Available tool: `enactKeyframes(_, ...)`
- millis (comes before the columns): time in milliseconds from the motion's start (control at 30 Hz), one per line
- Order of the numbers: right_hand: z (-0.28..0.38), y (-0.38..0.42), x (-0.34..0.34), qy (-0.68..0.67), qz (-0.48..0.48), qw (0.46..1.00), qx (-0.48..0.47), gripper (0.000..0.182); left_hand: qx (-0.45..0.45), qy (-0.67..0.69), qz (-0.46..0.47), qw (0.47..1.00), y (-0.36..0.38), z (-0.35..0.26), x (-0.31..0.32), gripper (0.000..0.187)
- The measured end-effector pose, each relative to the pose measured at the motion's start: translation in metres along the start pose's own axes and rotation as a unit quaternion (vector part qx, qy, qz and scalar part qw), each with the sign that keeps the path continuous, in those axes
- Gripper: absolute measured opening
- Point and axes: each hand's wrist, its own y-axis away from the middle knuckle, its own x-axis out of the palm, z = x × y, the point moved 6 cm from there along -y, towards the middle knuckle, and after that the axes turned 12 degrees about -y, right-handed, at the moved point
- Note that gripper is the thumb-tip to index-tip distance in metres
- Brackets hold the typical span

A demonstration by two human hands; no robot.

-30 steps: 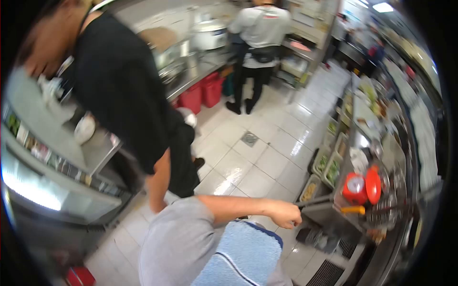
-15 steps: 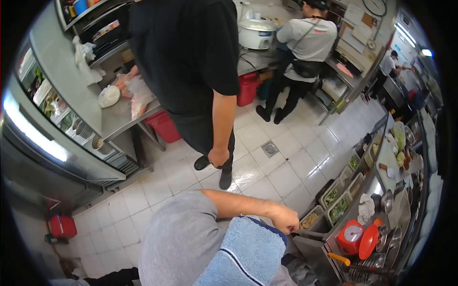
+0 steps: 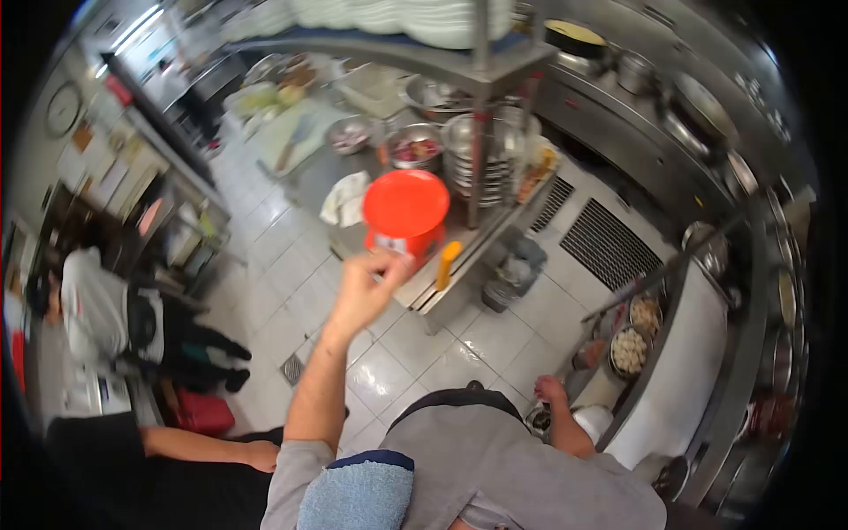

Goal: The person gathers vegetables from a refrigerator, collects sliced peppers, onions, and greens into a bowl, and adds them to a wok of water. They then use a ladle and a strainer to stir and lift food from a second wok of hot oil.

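My left hand (image 3: 367, 287) reaches forward, its thumb apart from the loosely bent fingers, overlapping the lower front of a red kitchen scale (image 3: 415, 240). A round red pan (image 3: 406, 203) tops the scale at the corner of the steel counter (image 3: 314, 181). A yellow-orange handle (image 3: 449, 265) sticks out beside the scale. My right hand (image 3: 549, 389) is low at my right side, near the front of the cooking line; its fingers are small and blurred. A blue towel (image 3: 358, 495) lies over my left shoulder.
Metal bowls (image 3: 415, 146), a white cloth (image 3: 344, 199) and a knife (image 3: 291, 146) lie on the counter. A metal post (image 3: 481, 132) holds the shelf above. A bin (image 3: 502, 291) stands below. A black-sleeved person's arm (image 3: 208, 446) is close at left; another person (image 3: 115, 309) stands beyond.
The view has swung right toward the counter and cooking line. My left arm now reaches forward to the scale, and my right hand has come into sight.
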Motion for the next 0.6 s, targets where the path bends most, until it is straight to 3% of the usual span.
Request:
enactKeyframes(100,0.016,0.009,-0.003,-0.042,-0.014,0.999,-0.006,0.028,-0.029,0.011,-0.009,0.999,-0.075,0.003,0.016,0.015)
enactKeyframes(200,0.034,0.029,-0.004,-0.018,-0.026,0.999,-0.010,0.033,0.054,-0.117,0.022,0.991,-0.159,-0.007,0.034,0.015)
enactKeyframes(300,0.041,0.047,-0.001,0.031,-0.044,0.998,-0.017,0.039,0.129,-0.259,0.057,0.955,-0.250,0.060,0.067,0.026)
enactKeyframes(333,0.043,0.050,0.000,0.088,-0.064,0.992,-0.058,0.040,0.091,-0.394,0.097,0.910,-0.278,0.078,0.079,0.030)
enactKeyframes(367,0.038,0.056,-0.001,0.140,-0.097,0.982,-0.084,0.041,0.305,-0.379,0.040,0.873,-0.295,0.098,0.096,0.028)
enactKeyframes(400,0.034,0.066,-0.003,0.188,-0.136,0.968,-0.099,0.043,0.265,-0.354,0.134,0.887,-0.329,0.142,0.108,0.030)
enactKeyframes(467,0.030,0.098,0.000,0.126,-0.181,0.974,-0.044,0.043,0.153,-0.310,0.304,0.888,-0.387,0.225,0.133,0.035)
enactKeyframes(500,0.020,0.116,0.004,0.100,-0.207,0.973,-0.034,0.042,0.157,-0.327,0.255,0.896,-0.396,0.218,0.131,0.037)
enactKeyframes(600,-0.010,0.148,0.011,0.066,-0.258,0.964,-0.009,0.042,0.162,-0.369,0.229,0.886,-0.443,0.203,0.169,0.036)
